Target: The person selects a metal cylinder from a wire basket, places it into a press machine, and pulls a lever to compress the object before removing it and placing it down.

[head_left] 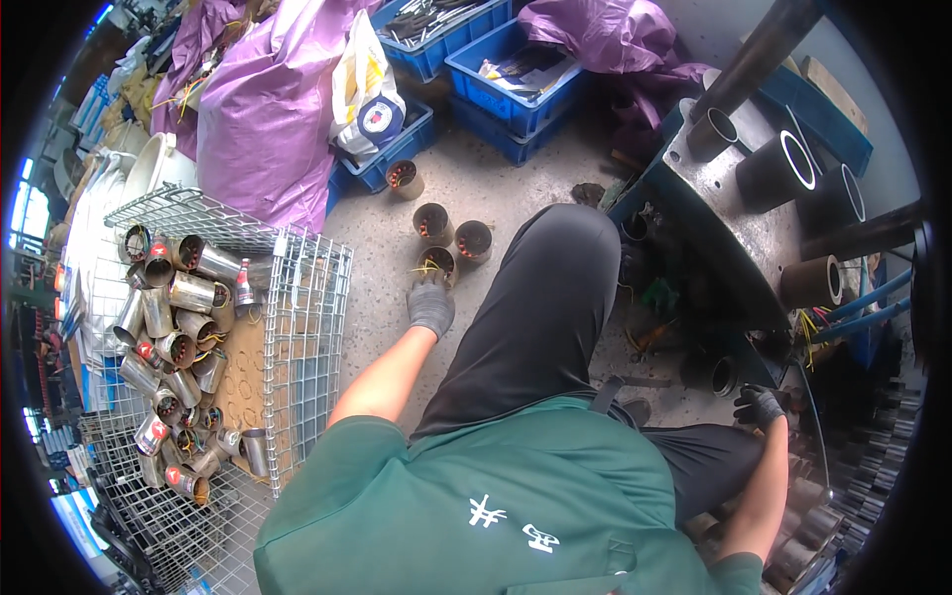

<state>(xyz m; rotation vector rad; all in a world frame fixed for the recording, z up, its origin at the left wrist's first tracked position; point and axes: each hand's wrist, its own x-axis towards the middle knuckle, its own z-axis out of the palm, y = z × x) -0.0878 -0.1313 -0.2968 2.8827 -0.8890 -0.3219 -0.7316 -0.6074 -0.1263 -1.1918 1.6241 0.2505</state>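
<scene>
My left hand (431,305), in a grey glove, has its fingers against the near side of a motor stator (436,265), a short metal cylinder with yellow wires at its open top. It stands upright on the floor. Close beyond it stand two more stators, one at the left (432,224) and one at the right (474,241). A further stator (404,179) is set apart, farther off. Beside my bent right leg, my right hand (760,407), in a dark glove, holds nothing, with its fingers loosely apart.
A wire mesh cage (309,347) at my left holds a pile of stators (178,347) and cardboard. Purple sacks (263,119) and blue crates (511,94) stand beyond. At right, a metal bench (729,208) carries thick steel tubes (776,171). More metal cylinders lie at lower right.
</scene>
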